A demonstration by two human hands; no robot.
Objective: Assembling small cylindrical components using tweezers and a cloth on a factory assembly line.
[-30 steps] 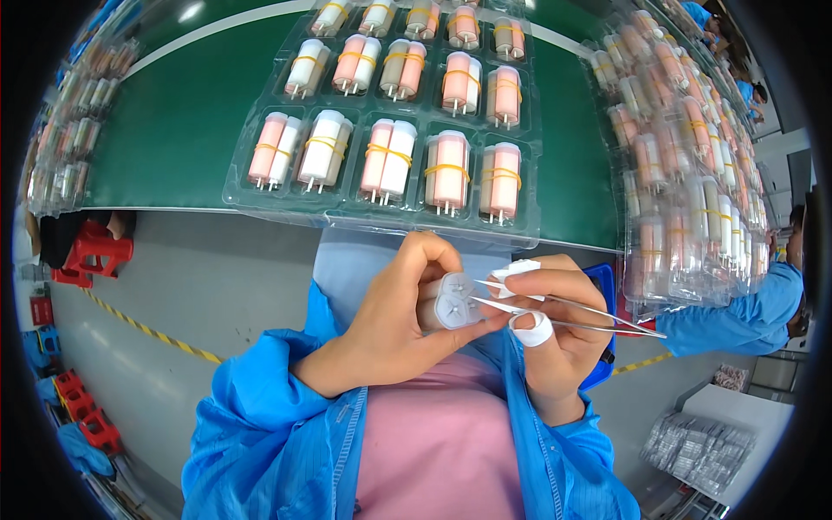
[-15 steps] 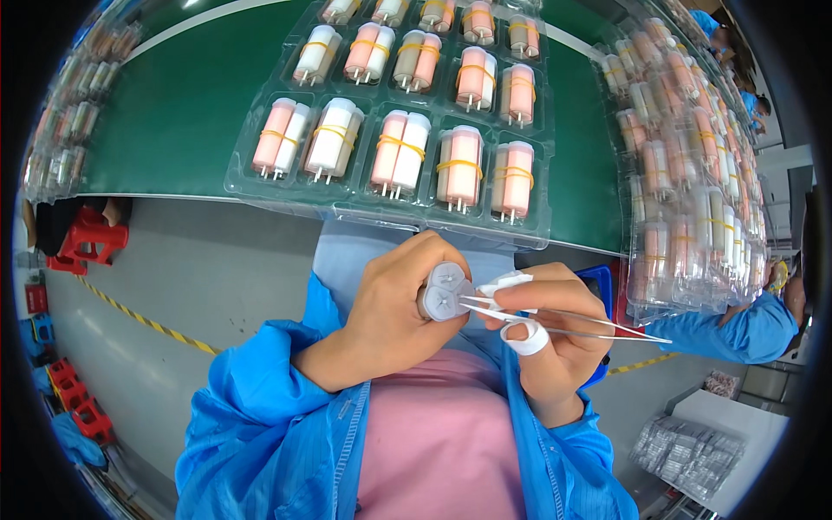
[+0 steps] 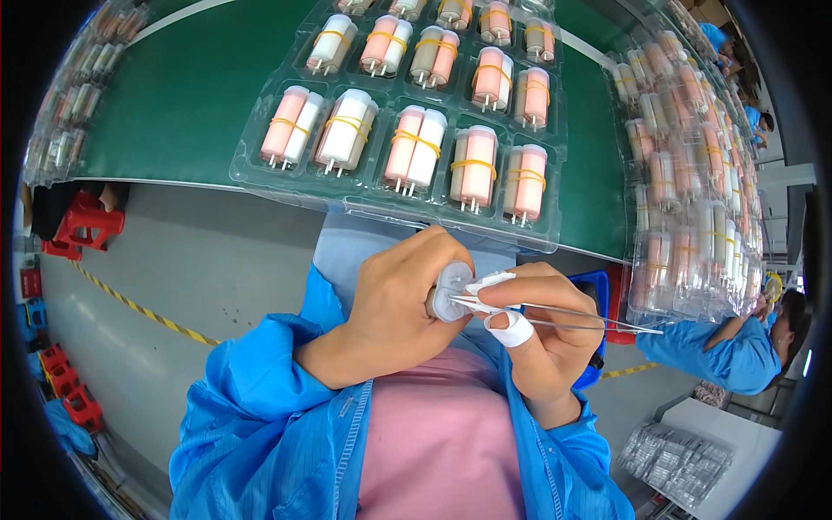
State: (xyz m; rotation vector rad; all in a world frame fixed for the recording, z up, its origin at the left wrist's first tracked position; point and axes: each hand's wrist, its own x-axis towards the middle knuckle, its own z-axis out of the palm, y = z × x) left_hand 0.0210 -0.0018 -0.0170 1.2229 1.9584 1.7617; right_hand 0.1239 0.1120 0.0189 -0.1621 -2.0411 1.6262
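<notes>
My left hand (image 3: 387, 303) is wrapped round a bundle of cylinders (image 3: 450, 303), whose pale grey, translucent rounded ends face up toward me. How many cylinders are in it is hidden by my fingers. Between thumb and fingers of my right hand (image 3: 550, 338) is a pair of slim metal tweezers (image 3: 576, 319). Their tips reach the end of the lower cylinder, and their joined rear end points right. White tape wraps my right thumb and index finger. Both hands are held in front of my chest, just below the near edge of the plastic tray (image 3: 295, 192).
In the clear tray, several banded pairs of pink, white and grey cylinders (image 3: 414, 149) lie in pockets on the green table (image 3: 165, 130). Filled trays (image 3: 693, 191) stack at the right. A blue bin (image 3: 592, 286) stands behind my right hand. A co-worker's blue sleeve (image 3: 737, 355) shows at far right.
The tweezers have shifted slightly left, their tips now over the face of the lower cylinder end. The tray appears a little farther right and lower as the view shifts.
</notes>
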